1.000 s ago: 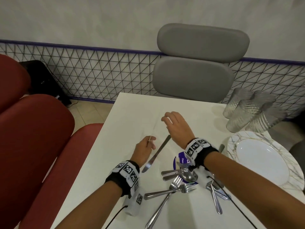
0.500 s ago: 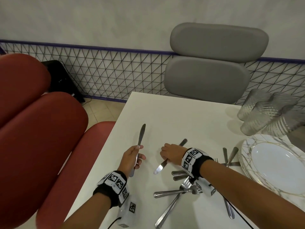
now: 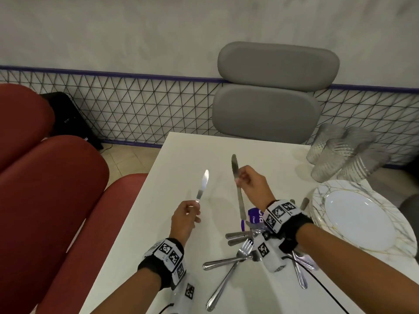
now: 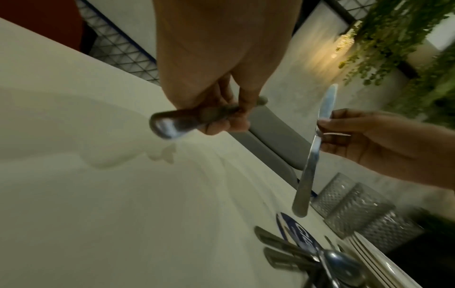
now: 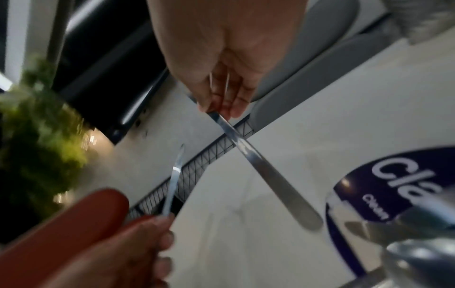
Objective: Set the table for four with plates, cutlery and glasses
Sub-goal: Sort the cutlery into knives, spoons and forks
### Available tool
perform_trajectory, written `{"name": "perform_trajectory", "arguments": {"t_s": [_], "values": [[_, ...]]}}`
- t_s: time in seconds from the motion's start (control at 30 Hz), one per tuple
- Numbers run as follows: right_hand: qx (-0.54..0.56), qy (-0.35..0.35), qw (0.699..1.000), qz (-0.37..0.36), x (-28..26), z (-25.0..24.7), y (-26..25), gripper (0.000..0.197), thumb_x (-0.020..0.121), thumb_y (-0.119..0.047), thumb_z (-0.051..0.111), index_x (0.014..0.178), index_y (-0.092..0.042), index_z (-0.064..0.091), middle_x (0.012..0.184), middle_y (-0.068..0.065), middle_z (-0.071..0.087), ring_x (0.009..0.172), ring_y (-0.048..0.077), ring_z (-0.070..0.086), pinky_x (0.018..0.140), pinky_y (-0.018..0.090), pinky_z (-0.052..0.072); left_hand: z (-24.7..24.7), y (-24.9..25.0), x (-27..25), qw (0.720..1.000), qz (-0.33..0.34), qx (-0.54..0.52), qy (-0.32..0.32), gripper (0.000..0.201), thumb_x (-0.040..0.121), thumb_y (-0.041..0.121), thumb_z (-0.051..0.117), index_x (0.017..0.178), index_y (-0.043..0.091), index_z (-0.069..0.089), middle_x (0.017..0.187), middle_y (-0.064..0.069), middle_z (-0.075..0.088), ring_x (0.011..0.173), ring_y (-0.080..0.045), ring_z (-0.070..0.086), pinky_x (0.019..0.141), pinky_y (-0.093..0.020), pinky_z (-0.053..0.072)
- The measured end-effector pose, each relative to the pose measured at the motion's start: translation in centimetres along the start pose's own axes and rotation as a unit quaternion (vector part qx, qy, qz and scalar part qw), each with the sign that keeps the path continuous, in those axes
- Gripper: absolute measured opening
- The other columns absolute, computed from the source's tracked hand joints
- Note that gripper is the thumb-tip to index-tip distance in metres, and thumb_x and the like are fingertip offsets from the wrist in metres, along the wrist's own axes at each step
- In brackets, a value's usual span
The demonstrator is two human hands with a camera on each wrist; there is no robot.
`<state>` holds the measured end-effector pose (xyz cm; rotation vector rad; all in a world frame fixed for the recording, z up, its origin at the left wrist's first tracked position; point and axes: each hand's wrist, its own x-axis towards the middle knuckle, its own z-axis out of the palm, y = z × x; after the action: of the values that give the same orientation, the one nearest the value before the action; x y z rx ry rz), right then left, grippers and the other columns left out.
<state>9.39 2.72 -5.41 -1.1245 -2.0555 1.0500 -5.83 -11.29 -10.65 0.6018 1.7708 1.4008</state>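
We hold one knife per hand, both lifted off the tabletop (image 3: 145, 225). Left hand (image 3: 184, 219) fingers wrap its knife (image 3: 202, 185) by the handle, blade fwd. Right hand (image 3: 254, 185) pinches the 2nd knife (image 3: 238, 189) mid-length, handle trailing back toward us, prob. to lay two settings at once. Cutlery pile (image 3: 235, 252) lies behind the fingers; plates (image 3: 367, 223) & glasses (image 3: 340, 152) off to their right.
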Motion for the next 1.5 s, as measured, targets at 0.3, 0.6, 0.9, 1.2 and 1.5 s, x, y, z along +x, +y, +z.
{"name": "perform_trajectory", "arguments": {"t_s": [0.3,0.6,0.9,1.2,1.5], "values": [[0.057,0.042,0.972,0.225,-4.0,1.1,-1.2,0.022,0.078,-0.007,0.059,0.071,-0.014,0.039,0.058,0.008,0.057,0.043,0.026,0.059,0.052,0.035,0.048,5.4,0.9,-3.3,0.992,0.042,0.042,-0.109,0.023,0.099,0.015,0.04,0.119,0.013,0.051,0.097,-0.007,0.068,0.071,-0.019,0.067,0.061,-0.027,0.055],[-0.109,0.009,0.958,0.266,-5.9,5.5,-1.6,0.032,0.092,-0.016,0.043,0.121,-0.004,0.042,0.115,0.018,0.059,0.103,0.032,0.059,0.07,0.033,0.04,6.4,0.0,-5.6,0.986,0.062,0.102,-0.119,0.024,0.097,0.012,0.044,0.118,0.009,0.055,0.085,-0.008,0.062,0.064,-0.011,0.056,0.044,-0.006,0.043],[-0.192,-0.015,0.964,0.185,-6.5,4.0,-1.0,0.033,0.091,-0.022,0.043,0.118,-0.003,0.045,0.111,0.016,0.059,0.098,0.033,0.059,0.069,0.034,0.04,6.9,-1.3,-4.0,0.974,0.083,0.186,-0.093,0.018,0.094,0.009,0.046,0.097,0.01,0.064,0.068,0.0,0.062,0.061,-0.014,0.053,0.066,-0.027,0.043],[-0.219,-0.066,0.968,0.103,-5.8,-0.1,2.7,0.012,0.094,-0.015,0.043,0.093,-0.01,0.053,0.095,0.008,0.059,0.088,0.023,0.052,0.074,0.033,0.043,6.3,-1.1,-3.9,0.996,-0.001,0.04,-0.079,0.019,0.095,0.008,0.044,0.096,0.01,0.063,0.073,-0.003,0.06,0.055,-0.011,0.045,0.049,-0.018,0.038],[-0.53,-0.29,0.797,-0.013,-4.2,-2.8,6.5,0.027,0.09,-0.023,0.048,0.113,-0.012,0.054,0.119,0.007,0.059,0.114,0.025,0.048,0.099,0.035,0.034,3.9,-1.2,-2.8,0.994,-0.078,0.008,-0.076,0.014,0.092,0.021,0.056,0.085,0.01,0.062,0.058,0.001,0.043,0.041,-0.006,0.033,0.037,-0.016,0.028]]}}
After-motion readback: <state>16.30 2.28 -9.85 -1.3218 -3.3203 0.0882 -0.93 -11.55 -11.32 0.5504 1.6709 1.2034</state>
